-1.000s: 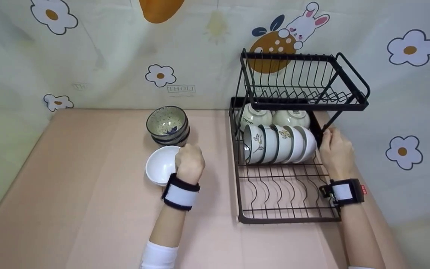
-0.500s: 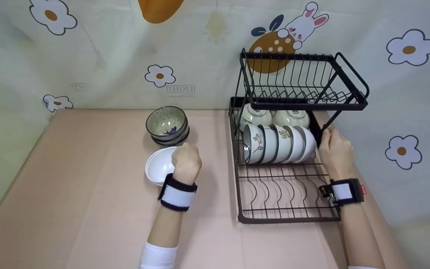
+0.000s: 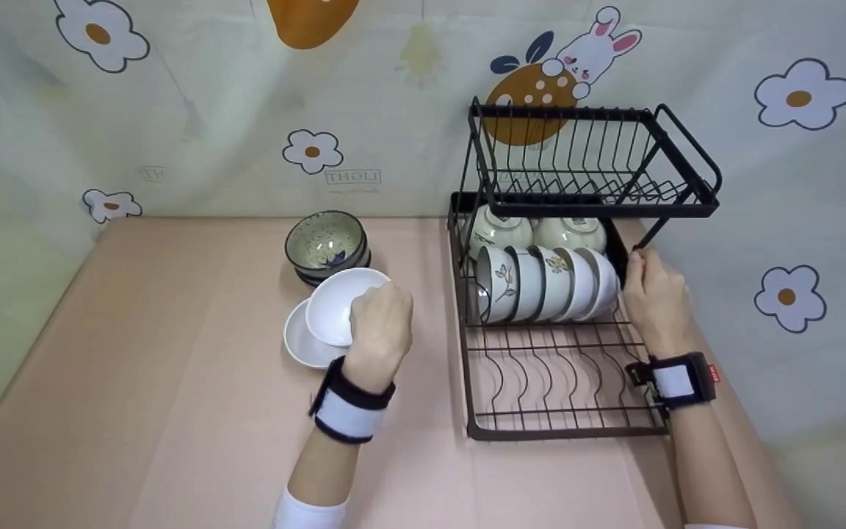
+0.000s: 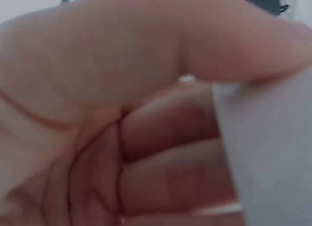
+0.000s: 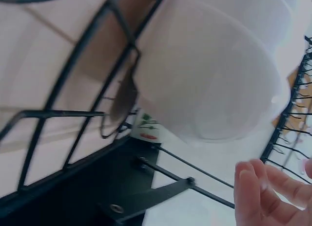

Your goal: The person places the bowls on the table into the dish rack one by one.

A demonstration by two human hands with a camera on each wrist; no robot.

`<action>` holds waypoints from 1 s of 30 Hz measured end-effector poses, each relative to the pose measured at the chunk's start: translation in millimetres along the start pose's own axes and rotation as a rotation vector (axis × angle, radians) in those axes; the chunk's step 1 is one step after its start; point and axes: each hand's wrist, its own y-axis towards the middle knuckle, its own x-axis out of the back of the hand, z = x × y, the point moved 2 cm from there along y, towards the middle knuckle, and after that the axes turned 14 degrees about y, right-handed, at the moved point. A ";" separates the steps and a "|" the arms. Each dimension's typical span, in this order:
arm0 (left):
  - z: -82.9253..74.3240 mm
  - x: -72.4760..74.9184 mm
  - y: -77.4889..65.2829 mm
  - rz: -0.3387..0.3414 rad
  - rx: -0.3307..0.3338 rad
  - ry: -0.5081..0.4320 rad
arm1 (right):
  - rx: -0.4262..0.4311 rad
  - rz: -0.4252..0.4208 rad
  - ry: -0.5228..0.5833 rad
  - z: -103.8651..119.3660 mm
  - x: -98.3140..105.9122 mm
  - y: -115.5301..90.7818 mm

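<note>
In the head view, my left hand point(image 3: 380, 323) grips the right rim of a white bowl point(image 3: 335, 308), which sits raised and tilted over a second white bowl point(image 3: 309, 342). The left wrist view shows the thumb above and fingers below the bowl's white wall point(image 4: 268, 148). My right hand point(image 3: 659, 301) is at the right side of the black two-tier dish rack point(image 3: 570, 433), beside the foot of its upright. In the right wrist view its loosely curled fingers point(image 5: 246, 192) show nothing between them, close to a white bowl point(image 5: 214, 84) in the rack.
A stack of speckled dark-rimmed bowls point(image 3: 324, 246) stands behind the white ones. Several white bowls point(image 3: 559, 283) stand on edge in the rack's lower tier, with two pale bowls point(image 3: 500, 228) upside down behind them. The upper tier point(image 3: 603, 209) overhangs these. A patterned cloth point(image 3: 217, 110) backs the table.
My left hand has lifted the upper white bowl off the lower one, moving it slightly up and right and uncovering the lower bowl. My right hand stays by the rack.
</note>
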 end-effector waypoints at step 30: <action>-51.3 7.8 -3.3 -0.492 -0.704 0.146 | -0.093 0.522 0.398 80.8 0.8 -40.0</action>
